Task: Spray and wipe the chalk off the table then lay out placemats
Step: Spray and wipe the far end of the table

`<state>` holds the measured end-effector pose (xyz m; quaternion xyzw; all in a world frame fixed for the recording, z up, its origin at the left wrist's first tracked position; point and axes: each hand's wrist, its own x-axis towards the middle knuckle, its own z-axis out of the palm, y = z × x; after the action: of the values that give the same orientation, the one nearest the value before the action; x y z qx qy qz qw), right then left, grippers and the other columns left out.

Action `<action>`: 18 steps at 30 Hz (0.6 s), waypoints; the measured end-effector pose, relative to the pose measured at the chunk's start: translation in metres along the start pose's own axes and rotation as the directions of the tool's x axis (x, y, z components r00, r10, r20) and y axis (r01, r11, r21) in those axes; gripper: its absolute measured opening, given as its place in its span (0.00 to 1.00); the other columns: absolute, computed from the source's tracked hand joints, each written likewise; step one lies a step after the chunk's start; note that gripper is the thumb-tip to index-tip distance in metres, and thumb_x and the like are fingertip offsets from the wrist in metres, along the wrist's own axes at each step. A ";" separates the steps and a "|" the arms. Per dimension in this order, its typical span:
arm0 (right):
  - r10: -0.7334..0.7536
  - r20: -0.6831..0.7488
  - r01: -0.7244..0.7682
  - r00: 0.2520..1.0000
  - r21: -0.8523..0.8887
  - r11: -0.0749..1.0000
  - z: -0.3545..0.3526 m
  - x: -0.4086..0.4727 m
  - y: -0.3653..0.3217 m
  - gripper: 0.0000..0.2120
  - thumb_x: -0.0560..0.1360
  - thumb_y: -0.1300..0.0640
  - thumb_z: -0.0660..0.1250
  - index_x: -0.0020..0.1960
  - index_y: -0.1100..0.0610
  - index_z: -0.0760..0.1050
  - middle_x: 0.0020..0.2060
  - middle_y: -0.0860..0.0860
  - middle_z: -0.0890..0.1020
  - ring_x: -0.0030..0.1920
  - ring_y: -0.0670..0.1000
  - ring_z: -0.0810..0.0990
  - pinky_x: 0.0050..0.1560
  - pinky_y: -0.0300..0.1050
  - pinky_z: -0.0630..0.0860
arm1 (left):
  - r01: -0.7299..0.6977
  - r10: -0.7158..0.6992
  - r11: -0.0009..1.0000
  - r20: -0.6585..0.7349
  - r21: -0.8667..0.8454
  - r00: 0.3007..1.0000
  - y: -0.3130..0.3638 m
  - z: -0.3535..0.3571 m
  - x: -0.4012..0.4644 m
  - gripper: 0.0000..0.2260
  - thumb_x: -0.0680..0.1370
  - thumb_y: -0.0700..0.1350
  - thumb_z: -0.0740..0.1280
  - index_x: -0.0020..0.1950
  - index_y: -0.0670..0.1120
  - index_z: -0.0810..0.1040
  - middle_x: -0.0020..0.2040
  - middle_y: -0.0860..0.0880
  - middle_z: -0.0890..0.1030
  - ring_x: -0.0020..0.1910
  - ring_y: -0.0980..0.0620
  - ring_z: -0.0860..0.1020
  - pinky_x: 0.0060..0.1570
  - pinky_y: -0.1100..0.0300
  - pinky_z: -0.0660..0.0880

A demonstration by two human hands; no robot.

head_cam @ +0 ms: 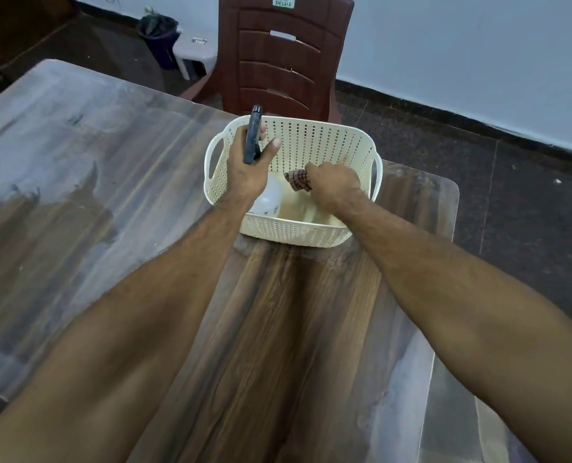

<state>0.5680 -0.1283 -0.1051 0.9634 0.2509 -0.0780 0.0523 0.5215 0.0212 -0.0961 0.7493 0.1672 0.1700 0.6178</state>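
The table (77, 168) is a long wooden one under a clear sheet, and it runs from my body out to the far edge. Its left half is smeared with grey-white chalk (37, 135); the middle strip between my forearms shows bare dark wood grain. Beyond the far edge stands a brown plastic chair (288, 55), with a dark bin (159, 35) and a pale stool (194, 50) on the floor farther left.

A cream perforated basket (311, 142) with side handles sits on the table at the far end, just right of the chalked area. Both my hands reach into it.

My left hand (248, 165) is over the basket's left side, fingers wrapped round the black trigger head of the spray bottle (268, 198); the bottle's white body hangs below my wrist, inside the basket. My thumb sticks out to the right.

My right hand (333, 187) is lower in the basket, fingers curled and pinching a small checked red-brown cloth (298, 180), bunched just left of my knuckles.
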 end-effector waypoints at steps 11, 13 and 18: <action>-0.108 0.240 0.059 0.965 0.201 0.978 0.024 -0.008 -0.002 0.27 0.75 0.40 0.66 0.65 0.57 0.69 0.60 0.57 0.78 0.59 0.59 0.77 0.55 0.51 0.74 | 0.051 -0.056 0.998 0.175 0.037 0.983 -0.010 -0.012 0.000 0.14 0.74 0.40 0.74 0.55 0.44 0.72 0.52 0.44 0.79 0.53 0.48 0.78 0.54 0.53 0.78; -0.113 0.291 0.047 0.950 0.225 0.973 0.024 -0.010 -0.001 0.28 0.76 0.38 0.65 0.66 0.57 0.69 0.60 0.56 0.78 0.58 0.58 0.77 0.57 0.52 0.74 | 0.028 -0.055 0.993 0.233 0.116 0.971 -0.009 -0.017 0.000 0.17 0.74 0.39 0.75 0.57 0.43 0.71 0.53 0.47 0.78 0.55 0.50 0.78 0.56 0.54 0.77; -0.067 0.167 0.002 0.984 0.360 0.933 0.001 -0.015 0.003 0.23 0.78 0.43 0.64 0.66 0.57 0.72 0.60 0.55 0.79 0.57 0.56 0.77 0.59 0.52 0.75 | -0.129 -0.124 0.825 0.399 0.551 0.908 0.004 -0.045 0.003 0.30 0.70 0.45 0.78 0.67 0.42 0.68 0.61 0.46 0.77 0.59 0.47 0.75 0.59 0.51 0.73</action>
<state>0.5566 -0.1379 -0.1035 0.9415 0.2437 -0.2084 -0.1035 0.5038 0.0609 -0.0836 0.9170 0.0728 -0.0509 0.3889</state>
